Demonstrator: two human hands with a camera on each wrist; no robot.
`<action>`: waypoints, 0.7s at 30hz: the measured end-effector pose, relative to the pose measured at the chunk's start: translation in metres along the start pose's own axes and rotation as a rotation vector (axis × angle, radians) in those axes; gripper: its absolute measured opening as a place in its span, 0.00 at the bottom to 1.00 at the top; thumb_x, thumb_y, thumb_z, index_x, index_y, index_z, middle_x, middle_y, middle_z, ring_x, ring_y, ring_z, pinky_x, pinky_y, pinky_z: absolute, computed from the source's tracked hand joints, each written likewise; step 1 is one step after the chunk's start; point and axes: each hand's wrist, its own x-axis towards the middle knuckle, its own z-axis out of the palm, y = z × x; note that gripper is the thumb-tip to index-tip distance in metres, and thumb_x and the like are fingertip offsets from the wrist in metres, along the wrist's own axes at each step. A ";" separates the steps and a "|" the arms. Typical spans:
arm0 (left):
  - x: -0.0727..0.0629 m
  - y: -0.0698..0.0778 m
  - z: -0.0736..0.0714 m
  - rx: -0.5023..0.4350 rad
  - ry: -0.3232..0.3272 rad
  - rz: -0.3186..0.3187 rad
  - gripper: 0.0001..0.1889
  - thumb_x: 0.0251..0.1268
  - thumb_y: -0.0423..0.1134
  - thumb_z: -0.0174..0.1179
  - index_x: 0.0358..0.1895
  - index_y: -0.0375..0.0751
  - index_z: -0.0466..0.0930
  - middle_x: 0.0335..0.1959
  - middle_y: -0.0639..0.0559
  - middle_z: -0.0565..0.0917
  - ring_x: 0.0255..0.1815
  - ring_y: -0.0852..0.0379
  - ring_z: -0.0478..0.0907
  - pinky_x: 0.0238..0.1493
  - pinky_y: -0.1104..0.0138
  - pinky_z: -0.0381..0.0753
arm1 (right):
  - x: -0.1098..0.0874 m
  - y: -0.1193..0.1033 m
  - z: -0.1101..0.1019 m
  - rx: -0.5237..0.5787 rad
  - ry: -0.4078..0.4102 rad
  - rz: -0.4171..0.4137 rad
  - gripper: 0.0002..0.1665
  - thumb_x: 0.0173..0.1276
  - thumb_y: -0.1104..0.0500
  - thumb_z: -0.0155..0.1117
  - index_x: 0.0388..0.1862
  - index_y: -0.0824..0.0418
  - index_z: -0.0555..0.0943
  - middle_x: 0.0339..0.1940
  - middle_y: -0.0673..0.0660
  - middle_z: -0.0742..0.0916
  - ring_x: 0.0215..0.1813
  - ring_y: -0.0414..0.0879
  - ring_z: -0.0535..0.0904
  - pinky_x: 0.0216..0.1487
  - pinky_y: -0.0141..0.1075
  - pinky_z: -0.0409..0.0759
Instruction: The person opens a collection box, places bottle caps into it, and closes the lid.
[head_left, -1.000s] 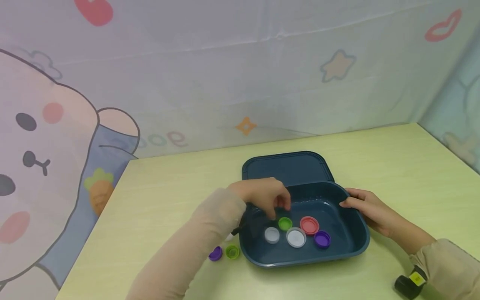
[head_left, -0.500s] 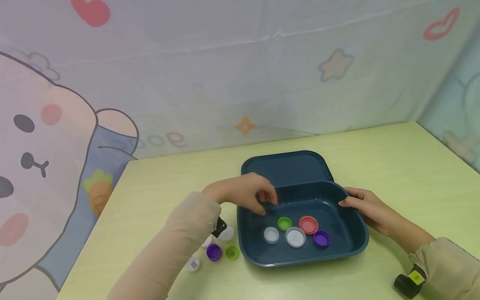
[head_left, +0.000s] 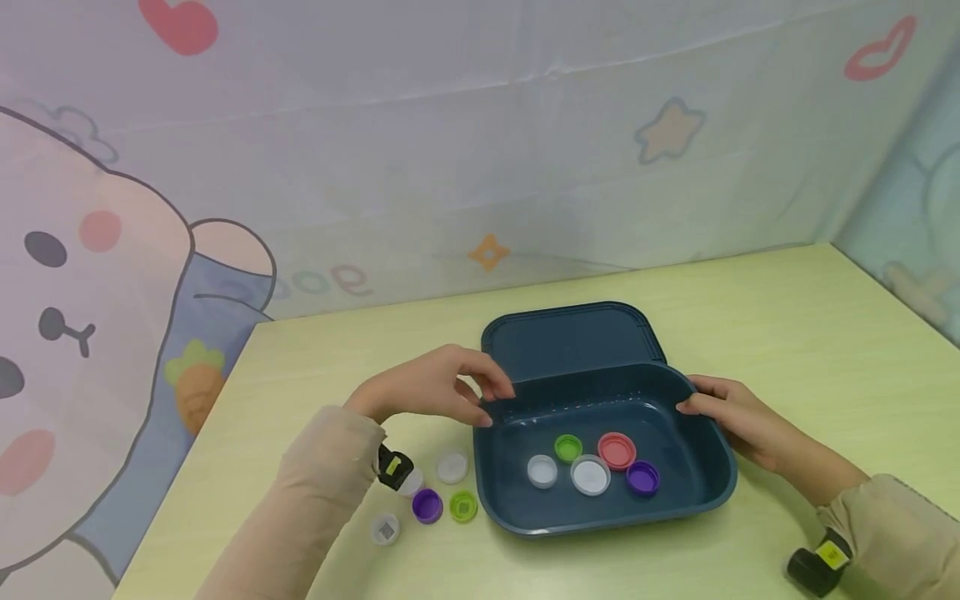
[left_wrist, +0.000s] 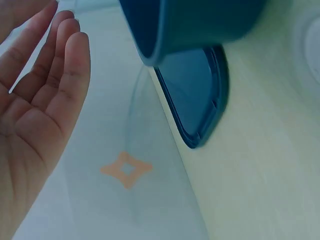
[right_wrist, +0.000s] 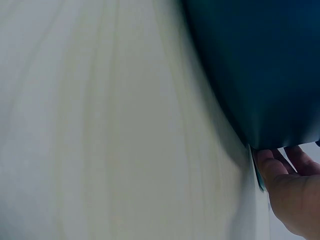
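Note:
My left hand, its fingers loosely bent with nothing in them, hovers over the left rim of a dark blue plastic box. With my right hand I pinch the box's right rim, thumb on the inner side and fingers behind the wall. Inside lie several plastic caps: a green cap, a red cap, a purple cap, a white cap and a smaller whitish cap. In the left wrist view the left palm shows bare beside the box wall.
Behind the box lies its flat dark blue lid. Left of it on the table sit a purple cap, a green cap, a white cap and a clear cap. A printed cloth hangs along the back.
My left hand has drawn back leftward from inside the box to its left rim, uncovering caps on the table. The right hand stays on the rim, and the caps in the box lie as before.

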 end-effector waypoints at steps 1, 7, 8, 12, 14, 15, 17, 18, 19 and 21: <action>-0.005 -0.002 0.000 -0.018 0.009 -0.001 0.17 0.53 0.30 0.66 0.49 0.36 0.80 0.47 0.42 0.79 0.48 0.45 0.74 0.47 0.63 0.78 | 0.000 0.000 0.000 0.000 0.001 0.002 0.36 0.67 0.60 0.52 0.67 0.78 0.54 0.51 0.54 0.80 0.44 0.42 0.79 0.47 0.36 0.80; -0.031 -0.017 0.001 -0.066 0.049 -0.042 0.17 0.54 0.31 0.65 0.49 0.37 0.79 0.46 0.43 0.79 0.48 0.43 0.72 0.50 0.60 0.77 | 0.000 -0.001 0.000 0.001 0.013 0.012 0.36 0.67 0.60 0.52 0.68 0.77 0.55 0.50 0.53 0.80 0.44 0.41 0.79 0.46 0.35 0.79; -0.034 -0.020 0.001 -0.073 0.052 -0.051 0.17 0.54 0.31 0.65 0.49 0.37 0.79 0.46 0.43 0.79 0.48 0.43 0.72 0.50 0.59 0.77 | 0.000 0.000 -0.001 0.001 0.009 0.006 0.36 0.67 0.60 0.52 0.68 0.77 0.55 0.50 0.53 0.80 0.44 0.41 0.79 0.46 0.36 0.80; -0.046 -0.029 0.002 -0.103 0.060 -0.071 0.17 0.53 0.30 0.66 0.48 0.38 0.80 0.46 0.42 0.80 0.49 0.39 0.73 0.51 0.56 0.76 | 0.000 0.000 -0.001 0.011 0.003 0.005 0.36 0.67 0.60 0.53 0.67 0.78 0.55 0.48 0.50 0.81 0.44 0.41 0.79 0.46 0.36 0.80; -0.052 -0.034 0.003 -0.122 0.062 -0.077 0.17 0.52 0.30 0.66 0.47 0.40 0.80 0.46 0.41 0.79 0.49 0.37 0.72 0.52 0.54 0.75 | 0.000 0.001 0.000 0.010 -0.001 0.005 0.36 0.67 0.59 0.52 0.67 0.78 0.54 0.48 0.51 0.81 0.44 0.41 0.79 0.46 0.36 0.80; -0.055 -0.036 0.003 -0.128 0.064 -0.077 0.17 0.52 0.30 0.66 0.47 0.40 0.80 0.46 0.40 0.79 0.49 0.37 0.72 0.52 0.54 0.75 | 0.000 0.000 0.000 0.012 0.002 0.010 0.36 0.67 0.59 0.53 0.68 0.77 0.54 0.48 0.51 0.81 0.44 0.42 0.79 0.46 0.36 0.80; -0.060 -0.040 0.003 -0.146 0.072 -0.089 0.17 0.52 0.30 0.67 0.47 0.40 0.80 0.46 0.39 0.79 0.50 0.36 0.72 0.52 0.53 0.75 | 0.000 0.000 0.001 0.008 0.003 0.010 0.37 0.67 0.59 0.52 0.68 0.77 0.54 0.49 0.52 0.81 0.44 0.42 0.79 0.47 0.36 0.80; -0.062 -0.041 0.003 -0.155 0.076 -0.094 0.17 0.51 0.31 0.67 0.47 0.39 0.80 0.46 0.38 0.78 0.50 0.36 0.71 0.53 0.53 0.75 | 0.000 0.000 0.001 0.005 0.001 0.008 0.36 0.67 0.59 0.52 0.68 0.78 0.54 0.49 0.53 0.81 0.44 0.42 0.79 0.47 0.36 0.80; -0.064 -0.043 0.003 -0.164 0.079 -0.099 0.18 0.51 0.31 0.67 0.48 0.38 0.80 0.47 0.37 0.78 0.51 0.36 0.71 0.53 0.53 0.75 | -0.001 0.000 0.001 0.001 0.001 0.007 0.36 0.67 0.59 0.52 0.68 0.78 0.54 0.49 0.53 0.80 0.44 0.42 0.79 0.47 0.36 0.80; -0.069 -0.046 0.004 -0.176 0.084 -0.112 0.18 0.51 0.31 0.67 0.48 0.35 0.79 0.47 0.35 0.78 0.51 0.35 0.70 0.53 0.55 0.75 | -0.001 0.000 0.001 -0.005 0.005 0.008 0.36 0.68 0.59 0.52 0.68 0.78 0.54 0.50 0.54 0.80 0.44 0.42 0.79 0.47 0.36 0.80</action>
